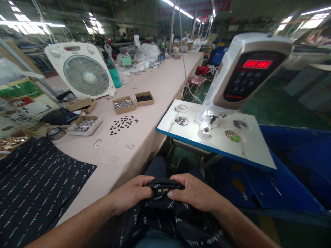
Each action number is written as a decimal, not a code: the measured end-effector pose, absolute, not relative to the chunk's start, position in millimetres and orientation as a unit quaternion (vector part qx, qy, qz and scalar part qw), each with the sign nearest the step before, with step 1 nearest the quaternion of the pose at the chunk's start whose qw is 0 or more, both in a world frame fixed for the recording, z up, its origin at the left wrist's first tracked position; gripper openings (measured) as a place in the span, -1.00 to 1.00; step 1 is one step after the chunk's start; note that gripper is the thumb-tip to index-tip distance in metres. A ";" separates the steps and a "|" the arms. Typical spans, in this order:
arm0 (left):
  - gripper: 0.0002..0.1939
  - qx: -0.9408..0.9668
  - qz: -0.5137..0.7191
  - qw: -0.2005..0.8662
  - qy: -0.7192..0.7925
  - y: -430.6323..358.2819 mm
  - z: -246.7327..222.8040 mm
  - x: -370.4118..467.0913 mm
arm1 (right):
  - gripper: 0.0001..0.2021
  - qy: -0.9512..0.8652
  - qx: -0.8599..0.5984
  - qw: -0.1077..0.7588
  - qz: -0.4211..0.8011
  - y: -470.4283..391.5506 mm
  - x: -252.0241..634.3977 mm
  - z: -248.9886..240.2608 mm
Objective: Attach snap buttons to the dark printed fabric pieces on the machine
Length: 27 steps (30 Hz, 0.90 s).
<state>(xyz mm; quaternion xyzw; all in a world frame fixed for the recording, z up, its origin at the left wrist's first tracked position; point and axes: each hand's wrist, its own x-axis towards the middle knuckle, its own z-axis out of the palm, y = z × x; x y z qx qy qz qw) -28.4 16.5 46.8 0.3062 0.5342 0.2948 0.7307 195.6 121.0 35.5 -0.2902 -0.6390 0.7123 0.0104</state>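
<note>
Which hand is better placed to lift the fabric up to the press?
Likely right. Both the left hand and right hand pinch the black printed fabric, but the snap press machine stands on the right.

Garment factory: snap press [240,79], long worktable [160,86].

Long table [165,82] bears fan [82,70], cardboard boxes [124,104], perhaps snap buttons [123,124].

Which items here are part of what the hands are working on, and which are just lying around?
In hand: left hand and right hand both grip the black printed fabric.

Lying about: fan, boxes of metal parts, loose black buttons, press machine, fabric pile.
</note>
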 end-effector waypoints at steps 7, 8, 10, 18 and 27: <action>-0.62 0.322 0.338 0.706 0.532 19.0 41.2 -28.3 | -0.79 -0.617 -0.306 0.055 0.723 120.2 189.5 35.2; -0.63 0.330 0.347 0.695 0.536 20.1 40.8 -28.8 | -0.78 -0.608 -0.302 0.060 0.732 120.3 188.6 35.4; -0.66 0.328 0.365 0.690 0.532 21.5 40.5 -29.0 | -0.76 -0.588 -0.301 0.065 0.748 120.2 187.1 35.8; -0.63 0.245 0.403 0.732 0.491 20.6 42.5 -19.0 | -0.73 -0.533 -0.319 0.092 0.778 116.8 186.0 37.8; -0.61 0.208 0.375 0.782 0.453 22.8 42.2 -27.0 | -0.75 -0.578 -0.361 0.100 0.725 119.2 180.0 46.4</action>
